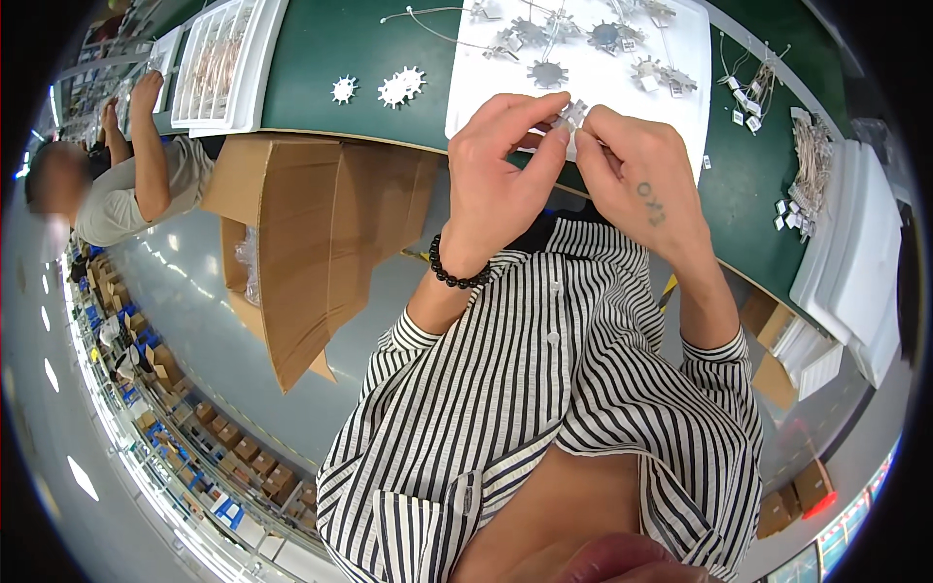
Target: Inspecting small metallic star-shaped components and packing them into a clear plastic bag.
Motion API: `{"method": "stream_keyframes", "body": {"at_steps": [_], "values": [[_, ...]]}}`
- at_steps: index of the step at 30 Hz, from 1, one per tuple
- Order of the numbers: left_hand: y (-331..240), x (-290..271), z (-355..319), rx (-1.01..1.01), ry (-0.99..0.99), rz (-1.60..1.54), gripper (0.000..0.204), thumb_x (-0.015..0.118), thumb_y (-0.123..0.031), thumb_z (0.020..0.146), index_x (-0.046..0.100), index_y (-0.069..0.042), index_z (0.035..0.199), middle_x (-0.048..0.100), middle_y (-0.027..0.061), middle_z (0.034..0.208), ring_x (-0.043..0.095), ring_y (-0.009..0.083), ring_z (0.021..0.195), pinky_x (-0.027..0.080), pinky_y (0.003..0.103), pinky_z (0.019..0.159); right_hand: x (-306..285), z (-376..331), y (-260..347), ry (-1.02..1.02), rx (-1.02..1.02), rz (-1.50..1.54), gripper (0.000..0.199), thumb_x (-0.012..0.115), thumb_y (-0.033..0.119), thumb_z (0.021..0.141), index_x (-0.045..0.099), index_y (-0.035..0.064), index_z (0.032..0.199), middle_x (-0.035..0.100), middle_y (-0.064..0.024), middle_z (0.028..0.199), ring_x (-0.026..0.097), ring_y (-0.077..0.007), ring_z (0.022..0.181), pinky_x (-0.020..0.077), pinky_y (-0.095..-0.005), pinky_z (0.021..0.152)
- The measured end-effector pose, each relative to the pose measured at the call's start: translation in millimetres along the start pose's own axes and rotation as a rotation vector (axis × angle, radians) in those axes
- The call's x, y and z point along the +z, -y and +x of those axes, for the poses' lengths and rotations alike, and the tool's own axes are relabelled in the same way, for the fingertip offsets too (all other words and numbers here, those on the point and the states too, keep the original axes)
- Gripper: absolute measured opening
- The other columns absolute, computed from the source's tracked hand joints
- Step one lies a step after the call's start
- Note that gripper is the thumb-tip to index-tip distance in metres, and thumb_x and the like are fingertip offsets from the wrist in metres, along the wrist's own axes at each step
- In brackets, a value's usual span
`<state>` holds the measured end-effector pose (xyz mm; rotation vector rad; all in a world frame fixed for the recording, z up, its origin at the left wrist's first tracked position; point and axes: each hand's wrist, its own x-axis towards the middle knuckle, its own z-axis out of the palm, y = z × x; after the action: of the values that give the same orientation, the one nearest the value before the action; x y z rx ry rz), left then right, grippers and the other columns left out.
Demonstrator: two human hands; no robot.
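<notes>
At the near edge of a white sheet or tray (465, 89), my left hand (496, 180) and my right hand (637, 180) are close together. Thumb and fingers of both are pinched on a small silvery metal part (575, 113); its full shape is hidden by the fingers. Just beyond them lies a toothed metal disc (548, 74), with several more discs and small clipped pieces (604, 37) behind it, some with thin cables attached. Two toothed discs (401, 86) rest on the green tabletop (311, 58) to the left.
Thin cables with white connectors (748, 105) and a thicker cable bundle (812, 165) lie at the right, beside stacked white trays (855, 253). A white tray (255, 68) of cables stands far left. An open cardboard box (306, 223) is below the table edge; another person (146, 194) works beyond.
</notes>
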<state>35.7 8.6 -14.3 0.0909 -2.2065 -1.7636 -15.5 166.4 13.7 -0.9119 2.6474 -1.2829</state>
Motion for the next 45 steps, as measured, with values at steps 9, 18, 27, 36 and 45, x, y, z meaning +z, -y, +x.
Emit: {"method": "stream_keyframes", "body": {"at_steps": [9, 18, 27, 36, 45], "values": [[-3.6, -10.7, 2.9, -0.033, 0.058, -0.083, 0.029, 0.067, 0.005, 0.089, 0.073, 0.001, 0.117, 0.067, 0.0076, 0.107, 0.061, 0.013, 0.087, 0.053, 0.021, 0.074, 0.7, 3.6, 6.8, -0.023, 0.02, 0.115, 0.016, 0.06, 0.002, 0.086, 0.051, 0.001, 0.074, 0.05, -0.0055, 0.059, 0.038, -0.0186, 0.052, 0.0339, -0.0312, 0.052], [7.1, -13.0, -3.1, -0.053, 0.066, -0.043, 0.028, 0.065, 0.006, 0.089, 0.074, 0.002, 0.115, 0.067, 0.0078, 0.106, 0.059, 0.0125, 0.085, 0.051, 0.021, 0.071, 9.3, 1.1, -0.7, 0.037, -0.046, 0.053, 0.013, 0.059, 0.001, 0.086, 0.052, 0.0001, 0.075, 0.053, -0.007, 0.061, 0.038, -0.0193, 0.052, 0.0354, -0.0319, 0.053], [1.9, -16.6, -1.8, 0.035, 0.077, 0.038, 0.027, 0.065, 0.005, 0.089, 0.074, 0.002, 0.114, 0.069, 0.0072, 0.102, 0.059, 0.0122, 0.077, 0.05, 0.02, 0.065, 7.7, 4.1, 2.7, 0.026, -0.084, 0.048, 0.01, 0.061, 0.002, 0.089, 0.057, -0.0006, 0.08, 0.055, -0.0077, 0.064, 0.04, -0.02, 0.053, 0.0371, -0.0319, 0.054], [-4.3, -23.7, -4.8, -0.204, 0.071, -0.248, 0.025, 0.064, 0.003, 0.093, 0.073, 0.002, 0.117, 0.07, 0.0068, 0.101, 0.058, 0.0104, 0.076, 0.05, 0.019, 0.065, 13.3, 3.8, 1.4, 0.031, -0.061, 0.082, 0.007, 0.061, 0.003, 0.091, 0.063, -0.0012, 0.086, 0.058, -0.007, 0.069, 0.043, -0.0182, 0.058, 0.0375, -0.0306, 0.056], [-13.6, -30.3, 0.3, -0.39, 0.077, -0.382, 0.02, 0.068, -0.003, 0.094, 0.074, 0.001, 0.112, 0.072, 0.0066, 0.097, 0.06, 0.0085, 0.075, 0.054, 0.02, 0.065, 5.0, 2.0, -6.4, 0.031, -0.068, 0.203, 0.006, 0.064, 0.003, 0.088, 0.062, -0.0004, 0.084, 0.06, -0.0061, 0.07, 0.048, -0.0195, 0.058, 0.0403, -0.0309, 0.057]]}}
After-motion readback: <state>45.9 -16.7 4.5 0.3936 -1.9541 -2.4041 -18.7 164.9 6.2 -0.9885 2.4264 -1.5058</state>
